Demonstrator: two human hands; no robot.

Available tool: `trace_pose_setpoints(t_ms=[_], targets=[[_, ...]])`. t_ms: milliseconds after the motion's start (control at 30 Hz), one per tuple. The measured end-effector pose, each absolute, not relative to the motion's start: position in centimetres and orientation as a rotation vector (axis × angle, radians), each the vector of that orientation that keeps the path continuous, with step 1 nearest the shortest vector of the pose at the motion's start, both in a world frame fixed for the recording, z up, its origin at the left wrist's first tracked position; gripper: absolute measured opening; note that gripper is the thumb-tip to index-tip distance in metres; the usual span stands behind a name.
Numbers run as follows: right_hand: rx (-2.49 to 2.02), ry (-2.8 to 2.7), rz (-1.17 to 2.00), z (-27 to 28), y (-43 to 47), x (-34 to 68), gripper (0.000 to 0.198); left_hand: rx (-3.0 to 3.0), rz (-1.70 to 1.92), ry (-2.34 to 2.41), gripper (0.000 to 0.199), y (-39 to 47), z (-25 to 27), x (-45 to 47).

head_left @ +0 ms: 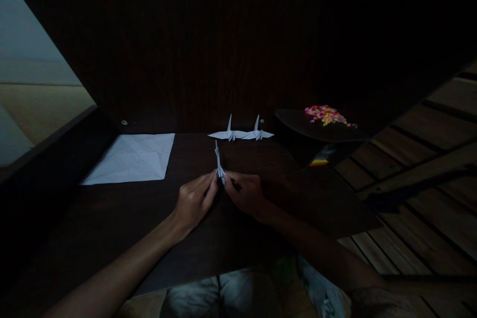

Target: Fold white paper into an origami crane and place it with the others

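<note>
Between my two hands stands a narrow folded paper crane (219, 166), white, its thin point directed away from me. My left hand (194, 199) pinches its near left side between thumb and fingers. On the opposite side my right hand (246, 193) pinches it the same way, partly in shadow. Just beyond, two finished white paper cranes (242, 135) stand side by side against the back panel, wings spread and touching or nearly so. A creased white sheet of paper (130, 159) lies flat to the left of my hands.
The dark wooden desk (149, 253) meets an upright back panel (186, 59). A low side wall (48, 154) borders the left. At right, a raised rounded shelf (294, 121) carries a heap of small colourful pieces (326, 115); a yellow item (319, 162) sits beneath. Slatted wood (428, 179) lies beyond.
</note>
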State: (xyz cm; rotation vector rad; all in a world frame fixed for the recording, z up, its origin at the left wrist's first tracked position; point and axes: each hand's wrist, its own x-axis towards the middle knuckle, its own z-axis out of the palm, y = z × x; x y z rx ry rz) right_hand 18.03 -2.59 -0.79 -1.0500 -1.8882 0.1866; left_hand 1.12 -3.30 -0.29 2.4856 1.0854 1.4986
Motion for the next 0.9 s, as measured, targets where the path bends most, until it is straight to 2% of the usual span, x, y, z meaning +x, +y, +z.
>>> trace_pose_setpoints(t_ms=[200, 333, 600, 900], targets=[[-1.043, -1.970, 0.055, -0.88, -2.70, 18.18, 0.022, 2.520, 1.518, 1.056, 0.026, -3.38, -0.24, 1.17], [-1.000, -1.888, 0.083, -0.82, -2.67, 18.01, 0.022, 2.471, 1.535, 1.094, 0.028, -3.37, -0.36, 1.29], [-0.935, -1.881, 0.139, -0.64, -2.87, 17.74, 0.035, 2.435, 1.625, 1.110, 0.026, -3.21, -0.93, 1.73], [-0.885, -1.849, -0.047, -0.54, -2.79, 17.61, 0.026, 2.459, 1.625, 1.115, 0.025, -3.29, -0.78, 1.81]])
